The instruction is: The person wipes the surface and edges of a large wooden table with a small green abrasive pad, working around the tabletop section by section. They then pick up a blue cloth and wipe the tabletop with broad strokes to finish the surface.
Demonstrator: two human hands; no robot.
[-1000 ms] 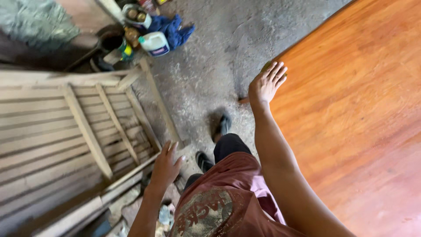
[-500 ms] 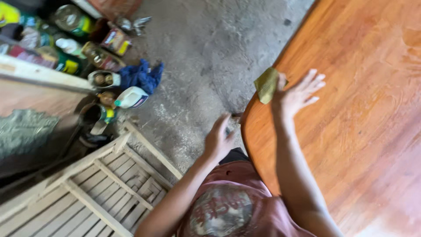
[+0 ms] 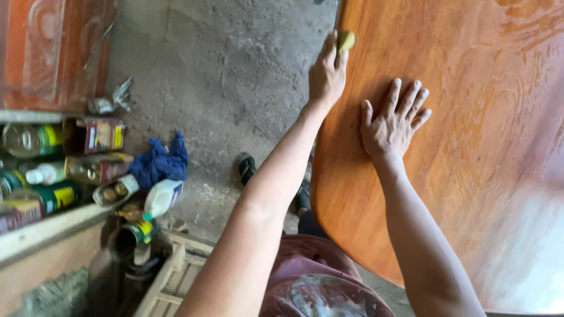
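A large glossy orange-brown wooden tabletop (image 3: 470, 147) fills the right side of the head view. My left hand (image 3: 326, 73) reaches to its rounded edge and grips a small yellow-green pad (image 3: 345, 41) against the wood. My right hand (image 3: 392, 120) lies flat on the tabletop, fingers spread, a little to the right of and nearer than the left hand. It holds nothing. Both forearms stretch up from the bottom of the view.
Grey concrete floor (image 3: 235, 76) lies left of the tabletop. A shelf (image 3: 41, 226) at the left carries bottles and cans (image 3: 53, 173). A blue rag (image 3: 158, 164), a white jug (image 3: 161, 196) and a pale wooden slatted frame (image 3: 173, 276) sit below. My shoe (image 3: 247, 167) shows on the floor.
The view swung toward the tabletop. My left hand moved from near my body up to the table edge and took the yellow-green pad. My right hand settled flat on the wood.
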